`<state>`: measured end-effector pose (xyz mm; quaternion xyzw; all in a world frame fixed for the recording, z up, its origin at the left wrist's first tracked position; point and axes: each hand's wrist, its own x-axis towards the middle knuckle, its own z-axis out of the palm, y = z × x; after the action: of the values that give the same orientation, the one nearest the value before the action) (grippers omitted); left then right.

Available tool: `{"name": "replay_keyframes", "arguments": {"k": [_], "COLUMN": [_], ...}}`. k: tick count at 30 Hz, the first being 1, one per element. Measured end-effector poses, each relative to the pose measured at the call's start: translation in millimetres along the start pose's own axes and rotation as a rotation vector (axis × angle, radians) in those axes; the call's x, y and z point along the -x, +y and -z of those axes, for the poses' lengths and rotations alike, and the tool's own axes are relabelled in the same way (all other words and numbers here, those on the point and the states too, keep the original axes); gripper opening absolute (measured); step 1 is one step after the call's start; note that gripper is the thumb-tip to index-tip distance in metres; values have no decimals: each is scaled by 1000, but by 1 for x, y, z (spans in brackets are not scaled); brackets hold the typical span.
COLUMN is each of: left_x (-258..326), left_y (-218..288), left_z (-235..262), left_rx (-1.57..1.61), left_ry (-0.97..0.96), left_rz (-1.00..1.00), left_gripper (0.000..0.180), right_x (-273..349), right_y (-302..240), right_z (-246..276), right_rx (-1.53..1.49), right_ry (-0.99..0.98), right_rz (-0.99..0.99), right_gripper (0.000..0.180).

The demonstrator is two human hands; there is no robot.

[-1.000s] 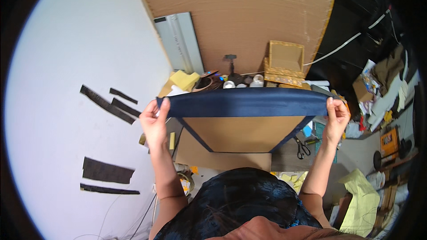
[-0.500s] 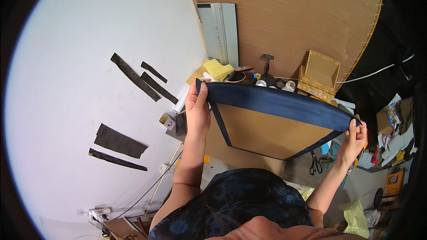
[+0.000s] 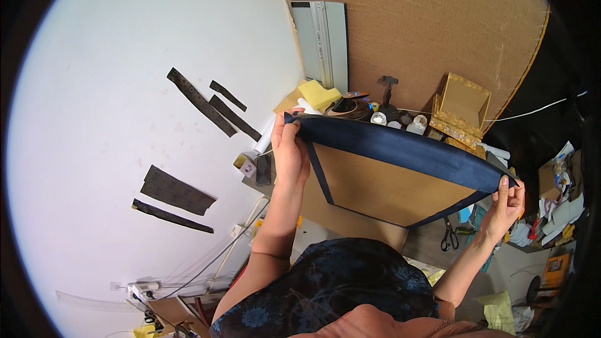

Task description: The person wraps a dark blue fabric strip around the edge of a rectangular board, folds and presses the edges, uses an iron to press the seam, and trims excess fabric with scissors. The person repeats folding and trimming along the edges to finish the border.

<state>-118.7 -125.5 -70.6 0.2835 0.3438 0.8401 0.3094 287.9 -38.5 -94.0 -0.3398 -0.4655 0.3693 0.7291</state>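
Note:
A brown board [image 3: 388,184] with dark blue fabric folded over its edges is held up in front of me. Along its far edge a wide flap of the dark blue fabric [image 3: 400,150] stretches between my hands. At the flap's left corner my left hand [image 3: 290,153] pinches the cloth between thumb and fingers. My right hand [image 3: 503,208] grips the right corner the same way, lower in the view. The board's near edge lies close to my body, over the table. Its underside is hidden.
Black-handled scissors [image 3: 449,236] lie right of the board. Behind it are a hammer [image 3: 388,91], white jars [image 3: 416,125], yellow sponge-like pieces [image 3: 319,95] and an open gold box [image 3: 464,105]. Scraps [image 3: 563,194] pile up at far right. Dark strips [image 3: 178,189] hang on the white wall.
The whole view has shifted slightly, so the surroundings appear a little further right. Both hands keep hold of the fabric corners, and the left fingers are curled slightly more.

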Motion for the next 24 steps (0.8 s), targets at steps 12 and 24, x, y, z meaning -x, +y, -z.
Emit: {"name": "replay_keyframes", "arguments": {"k": [12,24], "left_x": [13,-8], "left_y": [-11,3], "left_z": [-25,9], "left_rx": [25,-11], "left_ry": [136,1], "left_rz": [-55,30], "left_gripper": [33,32], "right_x": [-1,-2], "right_y": [9,9], "right_z": [-1,-6], "right_rx": [9,-19], "right_ry": [21,71], "right_rz": [40,36], "right_gripper": [11,19]}}
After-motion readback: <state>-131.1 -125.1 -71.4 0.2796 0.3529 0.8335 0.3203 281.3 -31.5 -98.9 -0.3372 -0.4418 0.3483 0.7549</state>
